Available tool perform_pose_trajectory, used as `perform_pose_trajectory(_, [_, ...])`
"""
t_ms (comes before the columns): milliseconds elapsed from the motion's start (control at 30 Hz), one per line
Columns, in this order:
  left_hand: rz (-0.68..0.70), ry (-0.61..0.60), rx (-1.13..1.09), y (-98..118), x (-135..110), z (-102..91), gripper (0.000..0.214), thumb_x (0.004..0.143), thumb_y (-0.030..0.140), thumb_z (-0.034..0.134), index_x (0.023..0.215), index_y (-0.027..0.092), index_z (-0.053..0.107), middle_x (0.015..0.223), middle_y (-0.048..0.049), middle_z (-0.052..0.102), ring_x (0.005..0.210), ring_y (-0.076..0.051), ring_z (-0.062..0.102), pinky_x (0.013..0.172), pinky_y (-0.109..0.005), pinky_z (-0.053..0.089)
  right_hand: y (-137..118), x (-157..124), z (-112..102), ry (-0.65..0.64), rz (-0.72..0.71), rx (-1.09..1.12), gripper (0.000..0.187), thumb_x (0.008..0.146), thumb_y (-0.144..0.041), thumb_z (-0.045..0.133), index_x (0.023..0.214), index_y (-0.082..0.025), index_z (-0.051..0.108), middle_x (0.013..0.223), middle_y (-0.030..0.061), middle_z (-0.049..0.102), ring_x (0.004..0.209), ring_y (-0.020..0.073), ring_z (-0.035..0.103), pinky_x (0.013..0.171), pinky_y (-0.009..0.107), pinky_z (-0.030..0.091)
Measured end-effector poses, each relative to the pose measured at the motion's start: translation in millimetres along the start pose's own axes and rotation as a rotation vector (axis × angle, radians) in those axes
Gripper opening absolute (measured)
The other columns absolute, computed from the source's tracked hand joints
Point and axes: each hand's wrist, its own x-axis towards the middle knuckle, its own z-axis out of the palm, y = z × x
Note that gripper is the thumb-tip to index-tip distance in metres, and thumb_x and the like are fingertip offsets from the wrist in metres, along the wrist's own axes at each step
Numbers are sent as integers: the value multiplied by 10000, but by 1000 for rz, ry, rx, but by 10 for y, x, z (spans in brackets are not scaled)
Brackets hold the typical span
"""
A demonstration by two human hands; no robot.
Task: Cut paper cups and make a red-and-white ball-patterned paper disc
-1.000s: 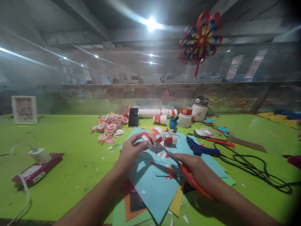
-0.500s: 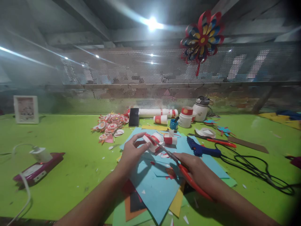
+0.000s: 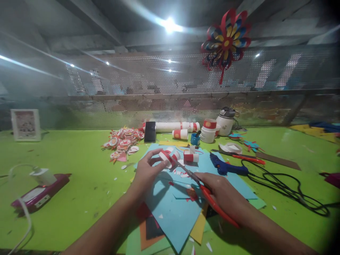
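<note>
Between the thumb and fingers of my left hand (image 3: 148, 168) is a red-and-white paper cup piece (image 3: 166, 156), cut into a curled shape. My right hand (image 3: 219, 187) is closed round the red handles of a pair of scissors (image 3: 192, 174), whose blades reach up-left to the cup piece. Where the blade tips meet the paper is partly hidden. Just right of it another cut paper cup (image 3: 190, 156) lies on blue paper sheets (image 3: 175, 216). Small red and white scraps are scattered below both hands.
Paper flower discs (image 3: 124, 140) are heaped back left, beside a phone (image 3: 150, 131). Cups (image 3: 208, 132), a blue paint pot (image 3: 195, 139) and a bottle (image 3: 225, 122) stand behind. To the right lie a blue glue gun (image 3: 228, 166) with black cord and a red-handled tool (image 3: 248, 159). A power strip (image 3: 42, 193) sits left.
The cup piece has turned in my left hand, and its curled rim shows differently. The scissors have shifted only slightly. The whole view has drifted a little.
</note>
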Motion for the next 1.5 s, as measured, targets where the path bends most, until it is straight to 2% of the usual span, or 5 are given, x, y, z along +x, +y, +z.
perform_pose_trajectory(233, [86, 17, 84, 23, -17, 42, 561, 648, 273, 747, 1146, 141, 526, 1077, -116, 632, 904, -199, 629, 745, -295, 509, 51, 7, 16, 12, -3, -40, 313, 842, -408, 545, 1061, -215, 659, 882, 76, 697, 801, 227, 629, 711, 310, 474])
perform_pose_trajectory(600, [87, 11, 43, -12, -20, 69, 490, 656, 276, 739, 1072, 141, 517, 961, -102, 654, 842, -198, 650, 758, -323, 514, -15, -13, 17, -5, 32, 12, 217, 857, -367, 518, 934, -230, 667, 815, 24, 696, 722, 193, 625, 657, 280, 453])
perform_pose_trajectory(1067, [217, -11, 139, -31, -36, 108, 404, 681, 260, 717, 1025, 163, 530, 1093, -97, 611, 912, -190, 637, 814, -343, 524, 39, -11, 33, 42, 2, -60, 273, 855, -360, 520, 1047, -220, 654, 878, 68, 683, 796, 210, 621, 715, 310, 472])
perform_pose_trajectory(1333, [174, 2, 105, 6, -54, 97, 441, 654, 261, 747, 1036, 164, 551, 1006, -77, 644, 882, -188, 639, 800, -323, 517, 46, 19, -15, 50, 46, 25, 290, 839, -334, 522, 1070, -224, 659, 939, 66, 709, 849, 239, 645, 740, 332, 480])
perform_pose_trajectory(1500, [-10, -39, -190, 68, -18, 39, 417, 683, 255, 716, 1067, 157, 586, 1004, -91, 660, 839, -200, 648, 768, -329, 518, 239, 93, 4, 93, 184, -58, 309, 835, -269, 451, 1055, -214, 662, 917, 76, 721, 806, 250, 661, 665, 316, 471])
